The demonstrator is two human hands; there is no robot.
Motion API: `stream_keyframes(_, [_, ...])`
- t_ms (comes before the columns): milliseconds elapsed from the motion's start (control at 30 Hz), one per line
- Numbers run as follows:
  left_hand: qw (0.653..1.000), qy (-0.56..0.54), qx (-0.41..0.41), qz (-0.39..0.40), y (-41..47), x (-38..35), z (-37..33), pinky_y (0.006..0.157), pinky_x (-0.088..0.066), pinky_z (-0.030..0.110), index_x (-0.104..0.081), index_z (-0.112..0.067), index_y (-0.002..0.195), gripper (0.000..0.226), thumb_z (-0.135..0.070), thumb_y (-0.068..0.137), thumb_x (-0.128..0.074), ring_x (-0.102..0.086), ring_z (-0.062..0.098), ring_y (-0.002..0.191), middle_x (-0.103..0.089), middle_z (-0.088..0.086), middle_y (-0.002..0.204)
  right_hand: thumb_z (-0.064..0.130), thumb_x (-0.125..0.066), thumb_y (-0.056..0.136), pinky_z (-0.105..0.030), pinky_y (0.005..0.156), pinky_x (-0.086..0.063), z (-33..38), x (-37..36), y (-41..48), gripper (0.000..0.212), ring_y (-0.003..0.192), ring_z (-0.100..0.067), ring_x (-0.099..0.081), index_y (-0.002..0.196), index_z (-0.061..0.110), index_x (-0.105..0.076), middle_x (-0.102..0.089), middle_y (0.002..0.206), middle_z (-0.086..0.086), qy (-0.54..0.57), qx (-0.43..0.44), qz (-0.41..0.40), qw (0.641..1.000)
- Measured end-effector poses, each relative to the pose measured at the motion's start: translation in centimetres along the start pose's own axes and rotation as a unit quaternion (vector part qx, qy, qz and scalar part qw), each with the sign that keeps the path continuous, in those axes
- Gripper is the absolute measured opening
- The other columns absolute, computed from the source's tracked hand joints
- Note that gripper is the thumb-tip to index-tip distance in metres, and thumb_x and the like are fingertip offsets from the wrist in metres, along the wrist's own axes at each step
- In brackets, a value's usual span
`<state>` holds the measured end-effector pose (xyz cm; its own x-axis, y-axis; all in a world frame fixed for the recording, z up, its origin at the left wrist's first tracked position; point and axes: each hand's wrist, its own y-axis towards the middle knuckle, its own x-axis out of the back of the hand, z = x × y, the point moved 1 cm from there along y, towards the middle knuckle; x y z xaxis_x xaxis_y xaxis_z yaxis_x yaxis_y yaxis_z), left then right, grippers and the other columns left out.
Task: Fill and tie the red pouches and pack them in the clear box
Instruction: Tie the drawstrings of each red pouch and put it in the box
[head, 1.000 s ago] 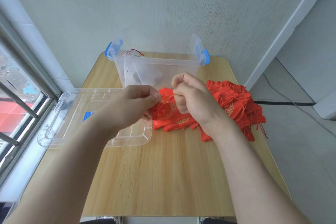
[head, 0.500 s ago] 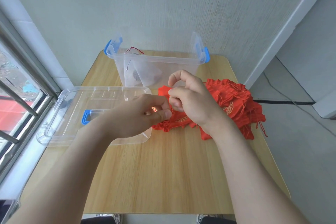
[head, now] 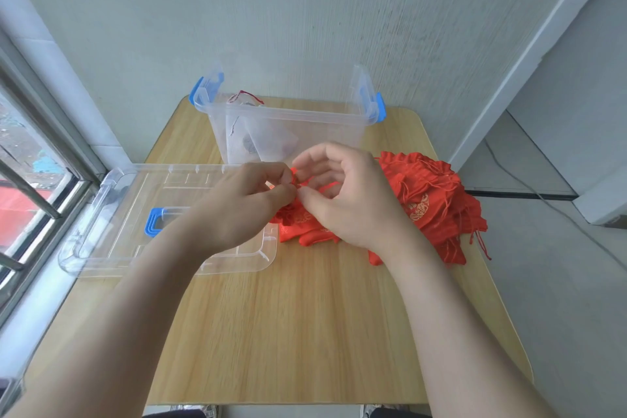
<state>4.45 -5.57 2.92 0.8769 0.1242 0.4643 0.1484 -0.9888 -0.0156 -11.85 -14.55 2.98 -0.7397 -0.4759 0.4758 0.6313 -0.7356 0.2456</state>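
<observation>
Just in front of the clear box (head: 315,119), the left hand (head: 242,205) and right hand (head: 346,195) each pinch the thin cord (head: 330,185) of one red pouch (head: 292,216), which looks soft and light, best held by its gathered neck

Your light wooden table (head: 305,332) stands against a pale, streaky wall (head: 305,10). Left of the table, a barred window (head: 30,187) lets daylight in. Right of the table you have grey floor (head: 559,299), a white corner trim (head: 529,54) and a thin cable (head: 529,187) trailing.
</observation>
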Motion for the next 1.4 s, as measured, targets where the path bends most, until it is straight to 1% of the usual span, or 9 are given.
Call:
stream_keyframes(67, [1.0, 0.015, -0.001, -0.02, 0.1, 0.1, 0.0, 0.081, -0.054, 0.051, -0.061, -0.014, 0.079, 0.027, -0.037, 0.091, -0.055, -0.064, 0.033, 0.08, -0.068, 0.002, 0.082, 0.001, -0.08, 0.083, -0.024, 0.071, -0.059, 0.0, -0.1, -0.1, 0.032, 0.077, -0.008, -0.075, 0.107, 0.02, -0.07, -0.077, 0.091, 0.008, 0.003, 0.008, -0.005, 1.0])
stream_keyframes(200, [0.998, 0.042, 0.003, -0.045, 0.2, 0.3, 0.1, 0.078, -0.05, 0.034, -0.065, -0.022, 0.077, 0.025, -0.028, 0.1, -0.059, -0.066, 0.01, 0.077, -0.065, -0.003, 0.095, 0.004, -0.087, 0.082, -0.02, 0.071, -0.059, 0.0, -0.2, -0.1, 0.03, 0.076, -0.006, -0.075, 0.106, 0.017, -0.074, -0.077, 0.086, 0.006, -0.016, 0.022, -0.006, 1.0])
stream_keyframes(367, [0.997, 0.066, 0.021, -0.037, 0.1, 0.6, 0.3, 0.088, -0.052, 0.034, -0.071, -0.024, 0.079, 0.022, -0.027, 0.1, -0.064, -0.066, 0.007, 0.091, -0.062, -0.007, 0.108, 0.004, -0.09, 0.08, -0.021, 0.079, -0.062, 0.3, 0.0, -0.1, 0.029, 0.081, 0.0, -0.076, 0.103, 0.02, -0.08, -0.079, 0.089, 0.008, -0.03, 0.009, 0.024, 0.999])
stream_keyframes(533, [0.995, 0.09, 0.02, -0.029, 0.0, 0.7, 0.6, 0.097, -0.05, 0.037, -0.075, -0.03, 0.084, 0.019, -0.031, 0.1, -0.065, -0.065, 0.007, 0.103, -0.063, -0.011, 0.112, 0.002, -0.09, 0.079, -0.015, 0.079, -0.059, 0.9, 0.1, -0.2, 0.031, 0.081, 0.006, -0.074, 0.099, 0.024, -0.084, -0.076, 0.082, 0.021, -0.043, 0.007, 0.025, 0.999])
stream_keyframes(733, [0.993, 0.114, 0.013, -0.022, 0.0, 0.9, 0.6, 0.099, -0.049, 0.037, -0.078, -0.032, 0.086, 0.018, -0.033, 0.1, -0.067, -0.065, 0.005, 0.107, -0.066, -0.013, 0.111, 0.0, -0.09, 0.077, -0.022, 0.081, -0.063, 1.0, 0.0, -0.2, 0.032, 0.081, 0.004, -0.075, 0.099, 0.023, -0.084, -0.08, 0.086, 0.012, -0.059, 0.016, 0.037, 0.997])
stream_keyframes(867, [0.989, 0.145, 0.013, -0.01, -0.3, 0.9, 0.6, 0.096, -0.049, 0.029, -0.076, -0.035, 0.084, 0.018, -0.037, 0.1, -0.067, -0.063, 0.001, 0.106, -0.065, -0.015, 0.112, 0.0, -0.091, 0.076, -0.018, 0.076, -0.061, 1.1, 0.1, -0.3, 0.031, 0.075, 0.006, -0.074, 0.095, 0.023, -0.084, -0.08, 0.083, 0.011, -0.075, 0.003, 0.048, 0.996])
stream_keyframes(1067, [0.993, 0.118, 0.016, -0.017, -0.3, 1.1, 0.5, 0.096, -0.05, 0.033, -0.078, -0.037, 0.084, 0.018, -0.041, 0.098, -0.067, -0.065, 0.002, 0.106, -0.065, -0.015, 0.111, 0.001, -0.091, 0.077, -0.015, 0.072, -0.059, 1.3, 0.5, -0.2, 0.027, 0.071, 0.003, -0.074, 0.091, 0.023, -0.083, -0.079, 0.079, 0.01, -0.077, 0.007, 0.041, 0.996])
stream_keyframes(1267, [0.994, 0.105, 0.013, -0.024, -0.3, 1.2, 0.6, 0.09, -0.05, 0.029, -0.078, -0.037, 0.087, 0.019, -0.04, 0.1, -0.065, -0.066, -0.001, 0.103, -0.07, -0.016, 0.108, 0.008, -0.086, 0.085, -0.021, 0.073, -0.06, 1.4, 0.2, -0.2, 0.023, 0.074, 0.002, -0.073, 0.095, 0.028, -0.086, -0.08, 0.081, 0.01, -0.117, 0.029, 0.024, 0.992])
stream_keyframes(1400, [0.993, 0.119, 0.001, -0.018, -0.3, 1.3, 0.6, 0.08, -0.043, 0.018, -0.078, -0.034, 0.089, 0.016, -0.039, 0.1, -0.068, -0.067, -0.004, 0.103, -0.07, -0.017, 0.11, 0.004, -0.078, 0.092, -0.014, 0.053, -0.054, 1.4, 0.0, -0.4, 0.023, 0.063, -0.005, -0.071, 0.096, 0.026, -0.086, -0.077, 0.08, 0.001, -0.122, 0.029, 0.044, 0.991])
